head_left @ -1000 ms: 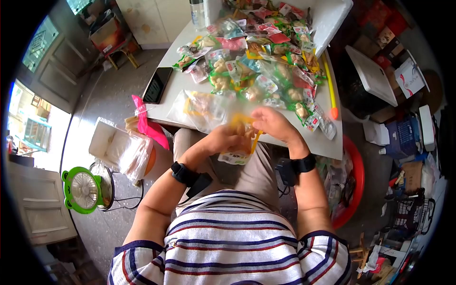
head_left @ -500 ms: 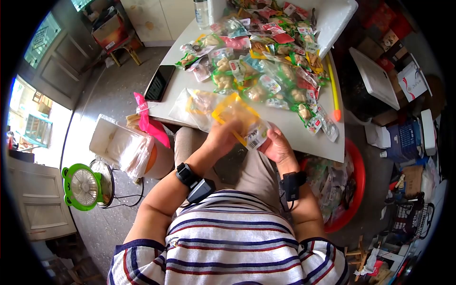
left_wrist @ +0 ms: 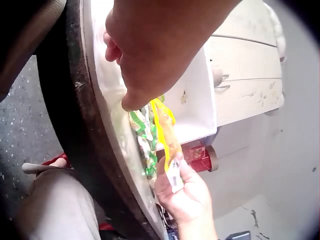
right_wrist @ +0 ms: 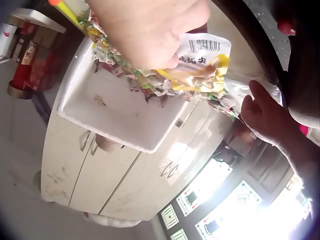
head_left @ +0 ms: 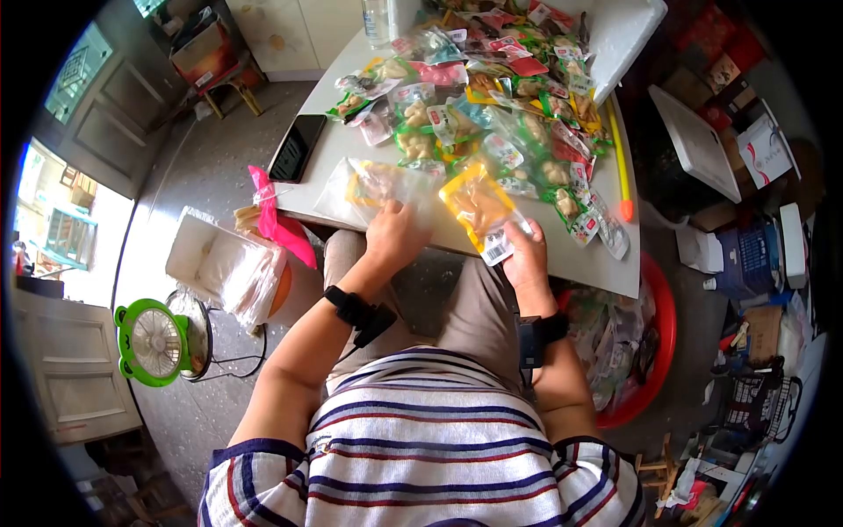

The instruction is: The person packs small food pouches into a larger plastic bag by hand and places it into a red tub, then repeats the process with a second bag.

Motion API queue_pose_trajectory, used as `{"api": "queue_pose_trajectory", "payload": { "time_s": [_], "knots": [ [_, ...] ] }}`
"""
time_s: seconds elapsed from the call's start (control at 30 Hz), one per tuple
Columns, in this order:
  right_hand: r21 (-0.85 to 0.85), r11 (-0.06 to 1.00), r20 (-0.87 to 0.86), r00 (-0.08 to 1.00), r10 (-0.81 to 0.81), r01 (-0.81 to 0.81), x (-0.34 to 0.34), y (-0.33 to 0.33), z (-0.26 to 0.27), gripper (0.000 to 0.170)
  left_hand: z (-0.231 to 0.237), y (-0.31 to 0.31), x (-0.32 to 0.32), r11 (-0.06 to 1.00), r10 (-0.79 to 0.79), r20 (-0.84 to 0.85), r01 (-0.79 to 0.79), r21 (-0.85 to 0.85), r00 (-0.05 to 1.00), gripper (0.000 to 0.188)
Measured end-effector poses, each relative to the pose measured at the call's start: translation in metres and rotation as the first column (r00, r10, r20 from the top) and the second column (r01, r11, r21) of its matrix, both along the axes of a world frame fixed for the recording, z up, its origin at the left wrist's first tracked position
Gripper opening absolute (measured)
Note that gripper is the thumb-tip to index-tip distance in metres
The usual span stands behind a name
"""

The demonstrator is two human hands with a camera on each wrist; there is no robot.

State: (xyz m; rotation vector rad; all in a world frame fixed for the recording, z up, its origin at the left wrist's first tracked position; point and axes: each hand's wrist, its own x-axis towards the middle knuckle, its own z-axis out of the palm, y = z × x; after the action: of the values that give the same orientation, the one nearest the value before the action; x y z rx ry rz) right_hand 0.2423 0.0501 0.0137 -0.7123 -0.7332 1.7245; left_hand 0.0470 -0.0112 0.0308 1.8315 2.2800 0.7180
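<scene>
My right hand [head_left: 527, 255] pinches a yellow-edged food packet [head_left: 479, 206] by its white, barcoded end, holding it up over the table's near edge. Brownish food shows through the packet's clear window. To its left, my left hand [head_left: 395, 235] is over the near edge of the table, blurred, with its fingertips right at a clear plastic bag [head_left: 338, 198]. Inside that bag lies another yellow-edged packet [head_left: 369, 186]. In the left wrist view, the left thumb [left_wrist: 132, 102] stands apart from the bent fingers.
Many sealed food packets [head_left: 417, 114] are heaped across the white table [head_left: 351, 75], before a white foam box [head_left: 628, 44]. A phone [head_left: 297, 149] lies at the left edge, a yellow stick [head_left: 619, 162] at the right. A red basin [head_left: 663, 351] of packets stands below; a green fan [head_left: 151, 344] is at left.
The yellow-edged packet, earlier between both hands, has moved right in my right hand. My left hand has let go of it and moved left to the clear bag.
</scene>
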Motion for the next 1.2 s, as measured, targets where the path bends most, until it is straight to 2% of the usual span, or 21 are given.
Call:
{"api": "queue_pose_trajectory", "payload": {
  "time_s": [0.1,0.2,0.37,0.43,0.5,0.63,0.73,0.8,0.87,0.97,1.07,1.2],
  "knots": [
    [-0.01,1.0,0.018,1.0,-0.002,0.002,-0.001,-0.003,-0.001,0.017,-0.017,0.006,-0.003,0.999,-0.012,0.04,0.014,-0.049,0.999,0.018],
    [-0.025,0.999,0.055,0.998,0.029,-0.027,-0.003,-0.005,-0.005,0.019,-0.015,0.004,-0.005,0.999,-0.031,0.125,0.032,-0.009,0.992,0.013],
    [-0.059,0.993,0.085,0.99,0.111,-0.106,-0.012,-0.006,-0.007,0.022,-0.016,0.0,-0.007,0.963,-0.205,-0.032,0.207,0.171,0.978,0.009],
    [-0.068,0.986,0.11,0.981,0.16,-0.153,-0.017,-0.005,-0.006,0.023,-0.017,0.0,-0.005,0.967,-0.168,0.002,0.165,0.196,0.986,0.008],
    [-0.073,0.974,0.15,0.963,0.223,-0.214,-0.021,-0.002,-0.008,0.024,-0.021,0.001,0.0,0.986,-0.041,0.142,0.017,0.164,0.989,0.008],
    [-0.167,0.944,0.095,0.948,0.303,-0.284,-0.035,0.008,-0.01,0.02,-0.016,-0.002,0.002,0.985,-0.106,0.043,0.099,0.141,0.993,0.009],
    [-0.147,0.893,0.057,0.898,0.436,-0.425,-0.054,0.013,-0.006,0.019,-0.002,-0.005,0.006,0.98,-0.143,-0.01,0.143,0.136,0.99,0.009],
    [-0.175,0.861,0.045,0.87,0.492,-0.477,-0.068,0.013,-0.008,0.02,0.011,-0.009,0.009,0.974,-0.157,-0.075,0.167,0.155,0.985,0.009],
    [-0.173,0.827,0.054,0.833,0.551,-0.536,-0.077,0.015,-0.008,0.025,0.001,-0.009,0.005,0.975,-0.141,-0.098,0.155,0.159,0.985,0.009],
    [-0.151,0.82,0.415,0.718,0.559,-0.551,-0.075,0.012,0.009,0.024,-0.007,-0.013,0.002,0.974,-0.134,-0.09,0.148,0.173,0.987,0.008],
    [0.003,0.846,0.617,0.666,0.419,-0.534,-0.063,0.017,0.009,0.022,-0.008,-0.018,0.002,0.965,-0.146,-0.105,0.165,0.202,0.984,0.006],
    [-0.069,0.876,0.61,0.674,0.415,-0.477,-0.061,0.011,0.009,0.018,-0.013,-0.019,0.004,0.975,-0.135,-0.05,0.142,0.173,0.99,0.011]
  ]
}}
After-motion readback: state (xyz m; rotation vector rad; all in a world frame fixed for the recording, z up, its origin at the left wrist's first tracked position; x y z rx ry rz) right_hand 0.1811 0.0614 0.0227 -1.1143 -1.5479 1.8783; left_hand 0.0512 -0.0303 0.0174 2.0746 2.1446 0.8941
